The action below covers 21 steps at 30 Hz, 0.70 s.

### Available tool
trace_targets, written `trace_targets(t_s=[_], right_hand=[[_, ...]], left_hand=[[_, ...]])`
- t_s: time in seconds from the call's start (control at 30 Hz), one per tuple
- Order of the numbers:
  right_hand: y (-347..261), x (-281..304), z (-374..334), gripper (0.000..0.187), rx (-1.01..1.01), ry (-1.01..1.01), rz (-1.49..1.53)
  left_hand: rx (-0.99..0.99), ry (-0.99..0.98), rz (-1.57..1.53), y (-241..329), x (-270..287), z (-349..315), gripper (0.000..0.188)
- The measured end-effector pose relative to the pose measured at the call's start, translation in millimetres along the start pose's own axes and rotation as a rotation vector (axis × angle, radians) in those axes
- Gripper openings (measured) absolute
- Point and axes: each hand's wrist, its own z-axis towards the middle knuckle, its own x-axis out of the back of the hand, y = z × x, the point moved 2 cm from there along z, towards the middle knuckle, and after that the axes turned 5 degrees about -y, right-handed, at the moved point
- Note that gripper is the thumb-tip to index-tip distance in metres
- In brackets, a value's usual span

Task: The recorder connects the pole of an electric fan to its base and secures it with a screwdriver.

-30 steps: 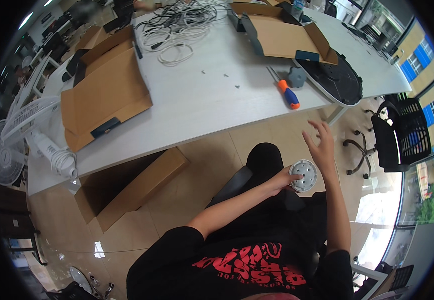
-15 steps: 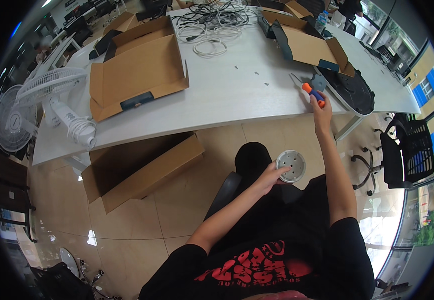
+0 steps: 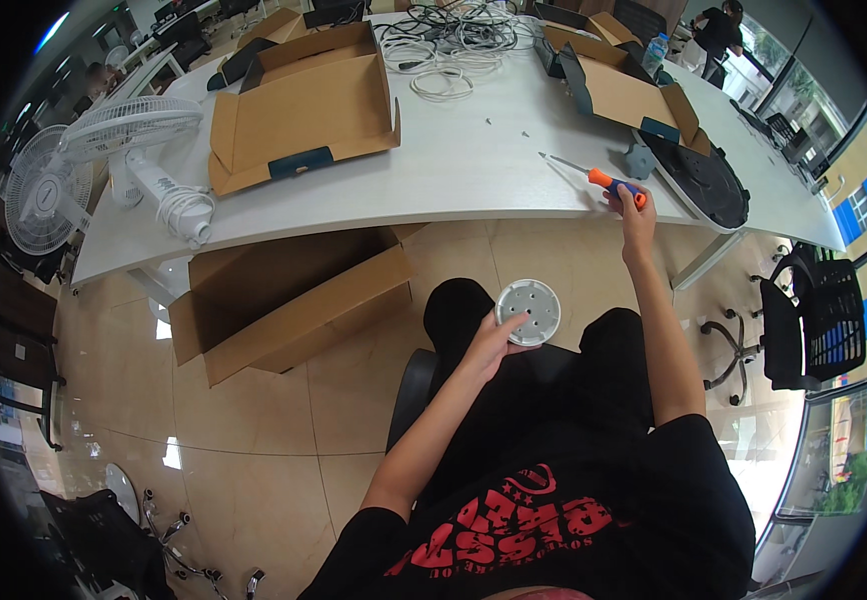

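My left hand (image 3: 494, 342) grips a round whitish-grey disc-shaped part (image 3: 529, 312) with small holes, over my lap. The thumb lies on the disc's face; what the other fingers do beneath it is hidden. At the table's front edge my right hand (image 3: 636, 215) is closed on a screwdriver (image 3: 616, 184) with an orange and blue handle. Its shaft points left over the tabletop. Just beyond that hand, a small grey-blue piece (image 3: 640, 161) lies beside a black oval base (image 3: 699, 185).
On the white table (image 3: 454, 185) are an open cardboard box (image 3: 304, 115), tangled cables (image 3: 454, 50), a white fan (image 3: 134, 130), another open box (image 3: 624, 95) and a water bottle (image 3: 657, 52). Below the table's edge sits a larger carton (image 3: 304, 310). An office chair (image 3: 809, 310) stands right; a person (image 3: 719, 35) is far off.
The screwdriver has swung flatter, its shaft now pointing more to the left. My left hand and the disc sit further left and slightly higher in view. The whole view has shifted slightly.
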Motion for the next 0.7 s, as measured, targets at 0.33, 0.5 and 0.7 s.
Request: trace_targets(t_s=[0.33,0.5,0.7], right_hand=[[13.1,-4.0,5.9,0.031,0.063,0.034,-0.077],[13.9,-4.3,7.7,0.031,0.073,-0.007,-0.047],[9.5,-1.2,6.2,0.032,0.043,0.002,0.000]], left_hand=[[-0.099,0.127,-0.040,6.0,16.5,-36.7,0.044],[-0.153,0.122,-0.064,7.3,20.8,-45.4,0.044],[-0.160,0.157,-0.071,10.9,24.7,-50.1,0.047]])
